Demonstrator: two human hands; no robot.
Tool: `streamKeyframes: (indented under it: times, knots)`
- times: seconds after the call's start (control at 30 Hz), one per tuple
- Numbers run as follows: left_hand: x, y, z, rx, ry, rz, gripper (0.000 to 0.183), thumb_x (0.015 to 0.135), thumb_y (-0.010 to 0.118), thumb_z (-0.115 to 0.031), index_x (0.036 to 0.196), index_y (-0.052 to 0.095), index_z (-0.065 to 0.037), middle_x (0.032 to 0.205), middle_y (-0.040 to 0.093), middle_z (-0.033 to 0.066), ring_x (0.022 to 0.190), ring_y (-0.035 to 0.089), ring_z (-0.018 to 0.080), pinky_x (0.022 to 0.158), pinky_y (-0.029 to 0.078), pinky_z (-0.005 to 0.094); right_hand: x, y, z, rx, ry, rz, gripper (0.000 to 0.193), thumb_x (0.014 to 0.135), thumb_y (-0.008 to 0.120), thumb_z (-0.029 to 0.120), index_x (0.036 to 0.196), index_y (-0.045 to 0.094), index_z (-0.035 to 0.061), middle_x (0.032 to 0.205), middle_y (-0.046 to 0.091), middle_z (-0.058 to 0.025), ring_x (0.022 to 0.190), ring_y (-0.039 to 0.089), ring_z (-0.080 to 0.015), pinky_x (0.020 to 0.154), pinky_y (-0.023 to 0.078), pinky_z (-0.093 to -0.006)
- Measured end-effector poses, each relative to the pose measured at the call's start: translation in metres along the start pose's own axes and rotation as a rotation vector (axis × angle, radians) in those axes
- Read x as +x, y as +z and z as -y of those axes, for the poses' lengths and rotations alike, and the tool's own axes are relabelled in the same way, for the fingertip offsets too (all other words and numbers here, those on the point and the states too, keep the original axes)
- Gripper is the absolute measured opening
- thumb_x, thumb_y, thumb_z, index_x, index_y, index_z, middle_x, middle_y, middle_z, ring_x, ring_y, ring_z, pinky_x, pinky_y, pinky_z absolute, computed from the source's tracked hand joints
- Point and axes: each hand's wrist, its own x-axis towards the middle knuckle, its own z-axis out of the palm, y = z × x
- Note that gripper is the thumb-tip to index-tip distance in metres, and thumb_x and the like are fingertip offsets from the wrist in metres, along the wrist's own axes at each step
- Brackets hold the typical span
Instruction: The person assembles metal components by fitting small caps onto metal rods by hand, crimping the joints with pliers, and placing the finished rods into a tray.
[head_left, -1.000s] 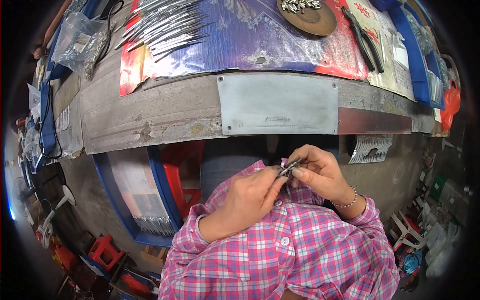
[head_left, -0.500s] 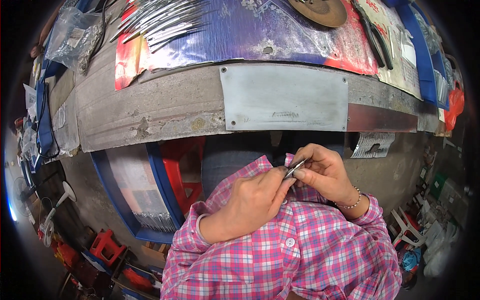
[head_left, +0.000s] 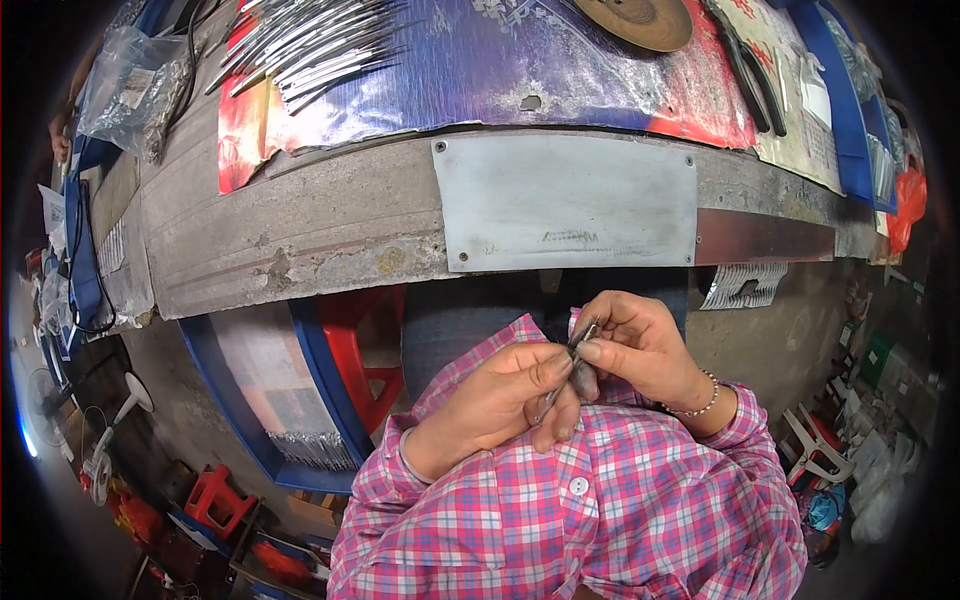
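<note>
Both hands meet in front of my plaid shirt, just below the bench edge. My right hand pinches a slim, shiny metal piece between thumb and fingers. Against its lower end presses my left hand, thumb on top and fingers curled beneath. A thin metal length also shows along the left fingers; whether it belongs to the same piece I cannot tell. Dark smudges mark the fingertips. On the bench, at the far left, lies a pile of slender pointed metal pieces.
The worn bench carries a pale metal plate at its front edge. Black-handled pliers and a round brown dish sit farther back. Left of my legs are a blue tray with metal pieces and a red stool.
My left hand has turned and its lower fingers have spread downward, showing the thumb and fingertips. My right hand stays nearly in place, still pinching the metal piece.
</note>
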Motion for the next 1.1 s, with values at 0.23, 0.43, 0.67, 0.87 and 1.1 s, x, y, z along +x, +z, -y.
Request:
streamKeyframes:
  times: [0.23, 0.43, 0.67, 0.87, 1.1]
  knots:
    - [0.002, -0.012, 0.008, -0.123, -0.016, 0.024, 0.038, 0.097, 0.039, -0.032, 0.096, 0.053, 0.003, 0.061, 0.057, 0.013, 0.041, 0.052, 0.0149, 0.04, 0.042, 0.0216, 0.002, 0.002, -0.002, -0.032, 0.031, -0.024, 0.011, 0.088, 0.055, 0.004, 0.097, 0.053, -0.0025, 0.082, 0.058, -0.0036, 0.073, 0.057, -0.0065, 0.062, 0.046, -0.0192]
    - [0.001, -0.018, 0.014, -0.228, -0.021, 0.084, 0.038, 0.097, 0.037, -0.032, 0.096, 0.053, 0.003, 0.061, 0.056, 0.0122, 0.041, 0.05, 0.0139, 0.04, 0.04, 0.0213, 0.003, 0.009, -0.003, -0.066, 0.02, -0.034, 0.009, 0.089, 0.054, 0.004, 0.093, 0.049, -0.0025, 0.079, 0.056, -0.007, 0.067, 0.059, -0.0115, 0.058, 0.048, -0.0231]
    - [-0.003, -0.014, 0.014, -0.124, 0.09, -0.187, 0.026, 0.097, 0.041, -0.023, 0.1, 0.053, -0.001, 0.072, 0.058, 0.0103, 0.049, 0.052, 0.0115, 0.048, 0.042, 0.0184, 0.007, 0.002, -0.008, -0.211, -0.009, -0.206, 0.012, 0.086, 0.06, 0.008, 0.091, 0.054, 0.0, 0.077, 0.056, -0.0019, 0.064, 0.052, -0.0049, 0.055, 0.042, -0.0178]
    - [-0.026, -0.034, 0.028, -0.268, 0.316, -0.275, 0.012, 0.092, 0.051, -0.013, 0.1, 0.054, -0.005, 0.081, 0.057, 0.0036, 0.064, 0.054, 0.0095, 0.061, 0.045, 0.0213, 0.012, 0.007, -0.016, -0.304, 0.11, -0.117, 0.014, 0.086, 0.059, 0.008, 0.095, 0.053, -0.0001, 0.078, 0.055, -0.0023, 0.066, 0.053, -0.0073, 0.058, 0.045, -0.0207]
    - [-0.104, -0.07, 0.02, 0.162, 0.673, -0.713, 0.017, 0.082, 0.06, -0.004, 0.098, 0.058, 0.0, 0.076, 0.058, 0.004, 0.067, 0.055, 0.011, 0.063, 0.045, 0.0236, -0.031, -0.09, -0.037, -1.57, -0.157, -0.441, 0.029, 0.083, 0.062, 0.017, 0.103, 0.057, -0.0026, 0.097, 0.061, -0.014, 0.089, 0.058, -0.0232, 0.08, 0.045, -0.0327]
